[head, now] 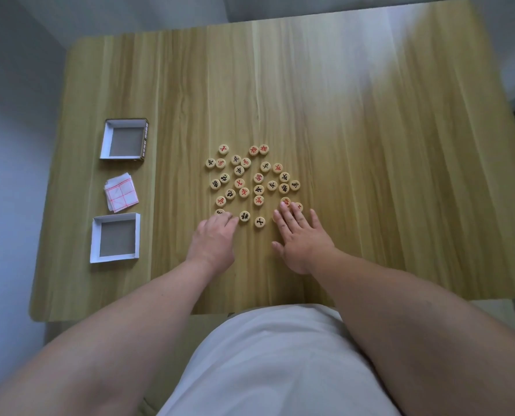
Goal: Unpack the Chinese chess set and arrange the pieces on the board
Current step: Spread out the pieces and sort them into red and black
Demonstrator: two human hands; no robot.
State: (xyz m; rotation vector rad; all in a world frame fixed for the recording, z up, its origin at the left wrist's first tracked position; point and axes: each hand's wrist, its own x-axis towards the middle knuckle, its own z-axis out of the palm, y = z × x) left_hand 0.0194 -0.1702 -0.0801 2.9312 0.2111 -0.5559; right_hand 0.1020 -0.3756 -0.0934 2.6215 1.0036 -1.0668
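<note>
Chess pieces point(259, 190): round pale wooden discs, red or black characters face up, scattered loose in one cluster on the bare wood at the middle of the table point(370, 145), none of them on a board. Left hand point(214, 240): at the near-left edge of the cluster, fingers bent down over a partly hidden disc; whether it grasps that disc cannot be told. Right hand point(302, 240): at the near-right edge, palm down, fingers straight and spread, grasping nothing, fingertips lying on two discs. Two black-marked discs lie between the hands. Folded paper board point(121, 197): white with red lines, creased into a small square, well left of the pieces. Far box half point(103, 139): open, white inside, dark printed outer side, beyond the paper. Near box half point(95, 238): open, white, on the near side of the paper. White garment point(274, 364): at the near edge.
</note>
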